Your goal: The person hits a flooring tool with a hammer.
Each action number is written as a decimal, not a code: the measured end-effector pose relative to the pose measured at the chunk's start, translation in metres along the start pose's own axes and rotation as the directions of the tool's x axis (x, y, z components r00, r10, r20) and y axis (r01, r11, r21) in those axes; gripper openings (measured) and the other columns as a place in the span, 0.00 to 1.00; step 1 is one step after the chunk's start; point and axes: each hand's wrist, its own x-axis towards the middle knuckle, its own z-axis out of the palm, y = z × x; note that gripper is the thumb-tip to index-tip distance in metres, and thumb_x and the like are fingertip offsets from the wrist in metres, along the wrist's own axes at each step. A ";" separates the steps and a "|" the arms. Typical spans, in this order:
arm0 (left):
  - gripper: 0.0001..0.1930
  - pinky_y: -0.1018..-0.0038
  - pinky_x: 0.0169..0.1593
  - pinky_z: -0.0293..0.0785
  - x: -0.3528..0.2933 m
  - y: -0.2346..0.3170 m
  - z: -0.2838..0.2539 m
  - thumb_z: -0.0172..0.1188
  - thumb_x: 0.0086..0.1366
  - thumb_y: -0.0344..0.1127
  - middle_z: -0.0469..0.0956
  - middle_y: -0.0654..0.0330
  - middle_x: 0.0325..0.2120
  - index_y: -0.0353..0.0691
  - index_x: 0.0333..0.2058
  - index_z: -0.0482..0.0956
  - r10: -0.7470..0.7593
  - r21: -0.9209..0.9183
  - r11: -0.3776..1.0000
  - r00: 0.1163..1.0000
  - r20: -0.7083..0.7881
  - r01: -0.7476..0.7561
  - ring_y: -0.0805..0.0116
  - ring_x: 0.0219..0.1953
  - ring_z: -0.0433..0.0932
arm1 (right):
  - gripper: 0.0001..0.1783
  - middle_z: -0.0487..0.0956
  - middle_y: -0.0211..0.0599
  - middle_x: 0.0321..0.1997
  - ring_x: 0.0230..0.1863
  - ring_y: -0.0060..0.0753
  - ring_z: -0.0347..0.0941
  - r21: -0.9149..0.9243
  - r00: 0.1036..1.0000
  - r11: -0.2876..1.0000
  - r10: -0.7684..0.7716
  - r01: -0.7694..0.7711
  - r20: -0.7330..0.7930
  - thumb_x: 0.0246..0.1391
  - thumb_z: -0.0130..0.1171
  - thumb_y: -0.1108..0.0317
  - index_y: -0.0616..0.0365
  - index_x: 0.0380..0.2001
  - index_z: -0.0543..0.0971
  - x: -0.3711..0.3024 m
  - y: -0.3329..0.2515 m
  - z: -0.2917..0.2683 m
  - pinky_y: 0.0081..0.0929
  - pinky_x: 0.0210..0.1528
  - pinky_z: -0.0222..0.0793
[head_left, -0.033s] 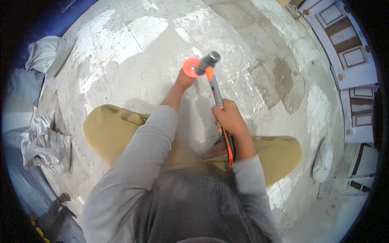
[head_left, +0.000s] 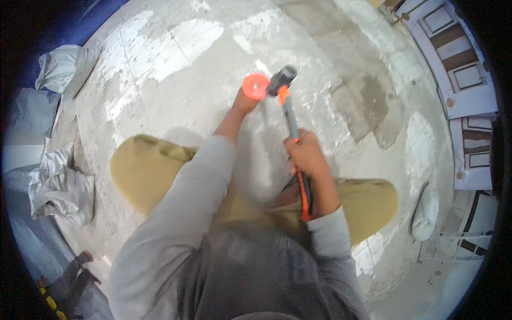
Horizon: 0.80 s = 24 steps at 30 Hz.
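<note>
My left hand is closed below the round orange-red hand guard of a chisel, whose metal striking end shows at the guard's centre. The chisel's shaft and tip are hidden under guard and hand. In my right hand is a club hammer with a dark head and a grey and orange handle, gripped midway along the handle. Its blurred head is just right of the guard, overlapping the guard's edge in view. Whether they touch, I cannot tell. Both hands are over a rough, patchy concrete floor.
My bent legs in tan trousers lie either side. White sacks and crumpled sheeting lie at the left, another pale bundle at the right. White panelled doors line the right rim. Part of another person shows lower left.
The hammer head has shifted slightly right, off the chisel's striking end, which now shows fully. My left hand and the guard have moved very slightly right and up.
</note>
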 end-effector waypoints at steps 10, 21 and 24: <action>0.17 0.71 0.47 0.70 0.003 0.018 -0.020 0.69 0.55 0.38 0.77 0.62 0.38 0.39 0.41 0.77 -0.197 0.002 0.979 0.958 -0.207 0.202 0.71 0.42 0.74 | 0.08 0.69 0.32 0.16 0.10 0.22 0.64 0.282 0.986 0.959 0.013 0.036 -0.168 0.55 0.54 0.70 0.65 0.30 0.69 -0.034 -0.033 -0.028 0.26 0.12 0.64; 0.20 0.70 0.49 0.72 -0.004 -0.008 0.019 0.70 0.54 0.38 0.79 0.59 0.42 0.39 0.44 0.77 -0.104 -0.037 0.994 0.991 -0.081 0.101 0.66 0.46 0.77 | 0.07 0.69 0.28 0.15 0.12 0.18 0.64 0.273 0.970 0.948 -0.105 0.164 -0.219 0.56 0.56 0.69 0.63 0.32 0.72 -0.066 -0.097 -0.040 0.20 0.13 0.59; 0.20 0.69 0.50 0.71 -0.005 -0.010 0.015 0.71 0.54 0.37 0.79 0.59 0.42 0.38 0.44 0.77 -0.093 -0.002 0.996 0.989 -0.116 0.094 0.66 0.46 0.76 | 0.07 0.69 0.26 0.15 0.11 0.16 0.62 0.255 0.890 0.893 -0.263 0.371 -0.374 0.55 0.59 0.69 0.62 0.31 0.74 -0.081 -0.133 -0.051 0.18 0.13 0.55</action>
